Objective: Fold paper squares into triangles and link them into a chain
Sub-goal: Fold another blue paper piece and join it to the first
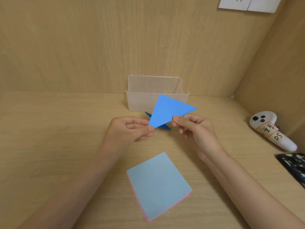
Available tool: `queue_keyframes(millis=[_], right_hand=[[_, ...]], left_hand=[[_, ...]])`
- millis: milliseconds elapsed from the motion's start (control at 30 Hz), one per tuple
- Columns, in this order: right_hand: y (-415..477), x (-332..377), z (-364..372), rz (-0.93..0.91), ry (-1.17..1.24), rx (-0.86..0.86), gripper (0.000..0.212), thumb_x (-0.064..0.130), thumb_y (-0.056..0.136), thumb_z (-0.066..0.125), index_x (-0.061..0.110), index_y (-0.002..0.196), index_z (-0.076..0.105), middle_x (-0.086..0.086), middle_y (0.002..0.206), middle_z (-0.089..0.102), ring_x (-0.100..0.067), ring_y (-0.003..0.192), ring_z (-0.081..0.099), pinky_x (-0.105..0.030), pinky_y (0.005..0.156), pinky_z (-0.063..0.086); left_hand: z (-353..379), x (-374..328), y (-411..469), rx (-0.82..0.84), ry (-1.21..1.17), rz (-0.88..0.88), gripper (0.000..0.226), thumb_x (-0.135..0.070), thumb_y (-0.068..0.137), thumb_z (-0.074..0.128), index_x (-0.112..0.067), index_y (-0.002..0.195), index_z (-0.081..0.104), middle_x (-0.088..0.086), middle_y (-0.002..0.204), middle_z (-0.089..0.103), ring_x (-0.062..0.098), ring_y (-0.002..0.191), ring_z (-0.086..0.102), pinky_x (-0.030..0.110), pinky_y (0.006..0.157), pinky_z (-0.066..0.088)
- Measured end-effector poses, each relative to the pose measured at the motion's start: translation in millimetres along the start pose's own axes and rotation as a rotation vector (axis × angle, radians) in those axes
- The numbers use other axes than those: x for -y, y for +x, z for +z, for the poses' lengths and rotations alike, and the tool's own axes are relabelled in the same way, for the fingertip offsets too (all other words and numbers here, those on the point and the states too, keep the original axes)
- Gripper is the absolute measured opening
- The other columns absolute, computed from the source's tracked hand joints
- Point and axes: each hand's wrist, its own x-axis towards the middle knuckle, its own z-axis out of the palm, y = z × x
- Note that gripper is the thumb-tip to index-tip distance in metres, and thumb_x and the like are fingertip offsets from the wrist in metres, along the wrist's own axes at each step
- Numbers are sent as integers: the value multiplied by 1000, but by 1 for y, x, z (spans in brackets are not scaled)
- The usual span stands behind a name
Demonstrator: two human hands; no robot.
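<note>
1. The blue paper triangle (168, 111) is held up off the table (57, 129), between both hands and in front of the clear box. Its lowest corner sits in the left hand (127, 129), and its lower right edge is in the right hand (196, 129).
2. Right under and behind it, some darker blue folded pieces (165, 127) lie on the table. Their pointy tips poke out on either side of the triangle's bottom corner. Can't tell how they're joined, if at all.
3. The triangle is flat, matte, crisp-edged and sharp at all three corners. Closer to the person is a stack of paper squares (158, 184), pale blue on top with pink edges showing underneath, lying turned at an angle.
4. The box (142, 101) is see-through ribbed plastic, rectangular, standing against the back wall. Table and walls are all the same light wood grain.
5. Left fingers (149, 129): thumb and forefinger pinch the bottom corner, the rest loosely curled underneath.
6. Right fingers (177, 119): the thumb presses on the front of the paper, with the other fingers bent behind or below the edge, so it's a light pinch too.
7. Off to the right there's a white controller (267, 128) with taped labels, and a dark phone (293, 164) at the edge of the shot.
</note>
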Motion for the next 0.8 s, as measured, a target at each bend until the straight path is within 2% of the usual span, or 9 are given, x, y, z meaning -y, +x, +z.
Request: queue_keyframes(millis=[233,400,533,667,800], right_hand=[[-1,-2,2,-4,-7,-21,15,12,81,70,7,67,66,-1,71,68,-7,53,45,-16,48,34],[-1,-3,2,-6,-12,-33,14,13,81,70,7,69,67,-1,72,69,-7,53,46,-16,48,34],[-1,-5,2,-1,-15,-34,13,13,81,70,6,72,66,-3,75,71,-9,55,49,-19,50,36],[-3,-5,6,26,87,-33,10,8,81,70,0,80,64,-7,74,73,-18,71,71,-21,53,48],[-5,-3,9,58,194,-14,8,4,82,68,-2,83,63,-15,78,73,-26,79,73,-25,62,58]], left_hand=[[1,4,2,-40,62,47,14,-5,74,77,-1,85,68,7,71,74,3,52,66,10,54,49],[-1,8,6,-49,71,63,17,-7,73,78,-1,85,69,8,70,74,10,60,70,15,59,54],[-1,11,7,-44,111,100,14,-9,73,79,-4,82,68,8,68,74,10,59,70,16,57,53],[0,15,8,-47,120,121,11,-8,75,76,-7,80,67,4,65,73,10,56,68,16,56,52],[2,18,9,-58,158,173,12,-7,76,76,-9,78,64,-1,60,71,8,52,65,16,54,51]])
